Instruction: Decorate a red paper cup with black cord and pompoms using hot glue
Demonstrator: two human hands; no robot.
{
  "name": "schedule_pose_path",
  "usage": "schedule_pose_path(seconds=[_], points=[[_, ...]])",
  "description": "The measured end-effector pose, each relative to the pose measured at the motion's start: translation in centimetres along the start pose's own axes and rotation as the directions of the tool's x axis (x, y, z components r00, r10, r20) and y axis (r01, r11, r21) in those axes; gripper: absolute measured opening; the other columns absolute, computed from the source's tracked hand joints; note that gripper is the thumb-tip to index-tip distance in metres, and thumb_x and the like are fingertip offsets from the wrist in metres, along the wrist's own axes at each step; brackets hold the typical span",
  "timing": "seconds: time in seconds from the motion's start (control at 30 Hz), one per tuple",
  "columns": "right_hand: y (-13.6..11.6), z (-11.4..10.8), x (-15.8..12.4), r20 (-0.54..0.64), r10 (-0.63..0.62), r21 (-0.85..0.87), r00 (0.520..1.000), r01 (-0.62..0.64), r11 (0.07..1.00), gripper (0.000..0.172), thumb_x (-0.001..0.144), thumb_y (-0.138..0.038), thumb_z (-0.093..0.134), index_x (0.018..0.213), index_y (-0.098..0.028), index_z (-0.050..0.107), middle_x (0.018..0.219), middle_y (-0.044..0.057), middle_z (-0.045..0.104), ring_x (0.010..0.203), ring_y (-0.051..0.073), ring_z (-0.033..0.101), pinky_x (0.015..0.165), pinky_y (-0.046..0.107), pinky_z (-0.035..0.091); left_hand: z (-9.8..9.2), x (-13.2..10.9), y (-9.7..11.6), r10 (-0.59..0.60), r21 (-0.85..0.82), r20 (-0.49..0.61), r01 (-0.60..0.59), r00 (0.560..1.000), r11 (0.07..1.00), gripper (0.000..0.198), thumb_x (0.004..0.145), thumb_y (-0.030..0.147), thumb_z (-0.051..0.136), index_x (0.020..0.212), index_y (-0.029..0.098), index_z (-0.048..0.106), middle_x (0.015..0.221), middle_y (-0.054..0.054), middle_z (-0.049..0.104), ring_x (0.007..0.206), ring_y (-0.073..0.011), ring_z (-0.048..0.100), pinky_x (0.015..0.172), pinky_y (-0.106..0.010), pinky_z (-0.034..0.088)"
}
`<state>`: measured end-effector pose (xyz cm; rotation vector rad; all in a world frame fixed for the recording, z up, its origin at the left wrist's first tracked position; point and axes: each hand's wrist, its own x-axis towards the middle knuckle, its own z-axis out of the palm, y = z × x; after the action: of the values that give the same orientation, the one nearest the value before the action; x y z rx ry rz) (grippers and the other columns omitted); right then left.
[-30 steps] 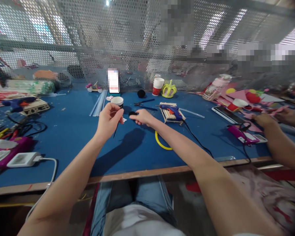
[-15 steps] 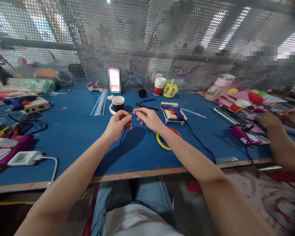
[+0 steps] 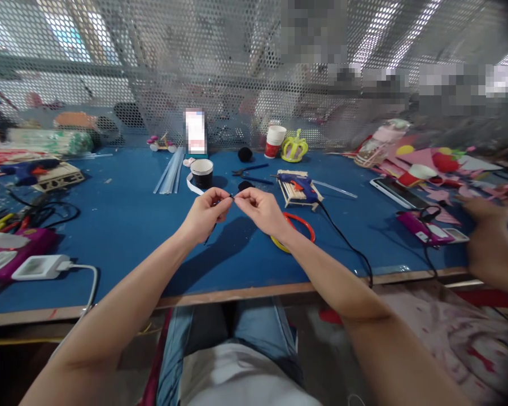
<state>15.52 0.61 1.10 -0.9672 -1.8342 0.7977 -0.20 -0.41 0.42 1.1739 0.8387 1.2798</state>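
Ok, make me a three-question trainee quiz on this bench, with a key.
1. True or false: the blue plastic glue gun nearest the right hand lies on a wooden stick rack.
2. Which stands just left of the yellow-green crown-shaped ornament? A, red ring; B, red-and-white cup; C, black cable.
3. What do the left hand and right hand pinch together?
Key: 1, true. 2, B. 3, a thin black strand.

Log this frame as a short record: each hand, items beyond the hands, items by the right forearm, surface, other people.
Left hand: pinching a thin black strand
Right hand: fingertips at the strand's upper end; firmness of grip unclear
Beyond hands: black cup with white rim, pliers, black ball
By right forearm: red ring, blue glue gun on wooden stand
Surface: blue tabletop
Other people: a co-worker's arm, far right
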Motion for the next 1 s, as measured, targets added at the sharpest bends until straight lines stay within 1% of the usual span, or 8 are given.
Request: schedule_pose_path(seconds=[0.13, 0.27, 0.43, 0.5, 0.6, 0.67, 0.87, 1.0], points=[[-0.16, -0.06, -0.07, -0.021, 0.016, -0.024, 1.000, -0.016, 1.000, 0.022, 0.081, -0.036, 0.056, 0.083, -0.015, 0.061, 0.055, -0.005, 0.043, 0.050, 0.007, 0.033, 0.048, 0.022, 0.027, 0.12, -0.14, -0.04, 0.004, 0.047, 0.002, -0.004, 1.000, 0.999, 0.018, 0.071, 0.026, 0.068, 0.075, 0.017, 0.052, 0.053, 0.007, 0.042, 0.044, -0.0035, 0.034, 0.041, -0.018, 0.024], [-0.26, -0.03, -0.13, -0.048, 0.022, -0.037, 0.999, -0.024, 0.999, 0.022, 0.081, -0.036, 0.055, 0.081, -0.015, 0.060, 0.055, -0.005, 0.043, 0.050, 0.007, 0.034, 0.048, 0.022, 0.028, 0.17, -0.28, -0.01, 0.041, 0.147, -0.021, -0.037, 0.999, 0.988, 0.014, 0.073, 0.025, 0.065, 0.075, 0.017, 0.053, 0.056, 0.006, 0.043, 0.045, -0.0036, 0.034, 0.041, -0.018, 0.025], [-0.30, -0.02, -0.24, -0.053, 0.022, -0.015, 0.998, -0.022, 1.000, 0.023, 0.081, -0.037, 0.056, 0.081, -0.015, 0.061, 0.055, -0.005, 0.044, 0.050, 0.007, 0.034, 0.048, 0.023, 0.028, 0.26, -0.28, 0.02, 0.102, 0.244, -0.016, -0.095, 0.995, 0.965, 0.012, 0.074, 0.024, 0.063, 0.074, 0.018, 0.053, 0.056, 0.006, 0.043, 0.046, -0.0048, 0.035, 0.042, -0.019, 0.026], [-0.31, -0.06, -0.23, -0.057, 0.017, -0.015, 0.998, -0.018, 1.000, 0.023, 0.081, -0.038, 0.056, 0.081, -0.016, 0.061, 0.054, -0.005, 0.043, 0.050, 0.008, 0.033, 0.048, 0.023, 0.028, 0.25, -0.24, -0.06, 0.166, 0.310, -0.006, -0.156, 0.986, 0.938, 0.011, 0.074, 0.023, 0.062, 0.073, 0.018, 0.053, 0.058, 0.005, 0.044, 0.048, -0.0053, 0.036, 0.043, -0.020, 0.027], [-0.31, -0.13, -0.19, -0.054, 0.016, -0.025, 0.998, -0.018, 1.000, 0.021, 0.081, -0.037, 0.056, 0.079, -0.016, 0.060, 0.054, -0.005, 0.043, 0.050, 0.007, 0.033, 0.049, 0.023, 0.028, 0.14, -0.23, -0.27, 0.269, 0.423, 0.021, -0.252, 0.963, 0.870, 0.008, 0.075, 0.022, 0.061, 0.074, 0.018, 0.054, 0.060, 0.004, 0.048, 0.051, -0.0064, 0.039, 0.048, -0.021, 0.030], [-0.31, -0.19, -0.17, -0.047, 0.020, -0.029, 0.999, -0.022, 0.999, 0.021, 0.080, -0.036, 0.056, 0.077, -0.016, 0.059, 0.054, -0.005, 0.044, 0.050, 0.007, 0.034, 0.049, 0.023, 0.028, 0.02, -0.27, -0.41, 0.306, 0.491, 0.036, -0.283, 0.951, 0.824, 0.007, 0.076, 0.022, 0.060, 0.075, 0.018, 0.055, 0.060, 0.004, 0.049, 0.053, -0.0074, 0.041, 0.050, -0.021, 0.031], [-0.41, -0.34, -0.17, -0.026, 0.035, -0.062, 0.999, -0.036, 0.997, 0.021, 0.080, -0.036, 0.056, 0.077, -0.016, 0.059, 0.052, -0.005, 0.043, 0.049, 0.007, 0.033, 0.048, 0.023, 0.027, -0.40, -0.24, -0.63, 0.352, 0.617, 0.096, -0.333, 0.931, 0.713, 0.005, 0.079, 0.024, 0.057, 0.077, 0.019, 0.056, 0.063, 0.002, 0.052, 0.056, -0.0093, 0.043, 0.053, -0.022, 0.033], [-0.53, -0.36, -0.21, -0.008, 0.051, -0.081, 0.999, -0.051, 0.995, 0.018, 0.079, -0.033, 0.056, 0.076, -0.015, 0.058, 0.054, -0.005, 0.045, 0.049, 0.007, 0.034, 0.048, 0.023, 0.028, -0.53, -0.19, -0.72, 0.354, 0.634, 0.118, -0.345, 0.928, 0.692, 0.005, 0.078, 0.023, 0.057, 0.078, 0.018, 0.057, 0.064, 0.001, 0.054, 0.058, -0.0101, 0.044, 0.054, -0.022, 0.033]])
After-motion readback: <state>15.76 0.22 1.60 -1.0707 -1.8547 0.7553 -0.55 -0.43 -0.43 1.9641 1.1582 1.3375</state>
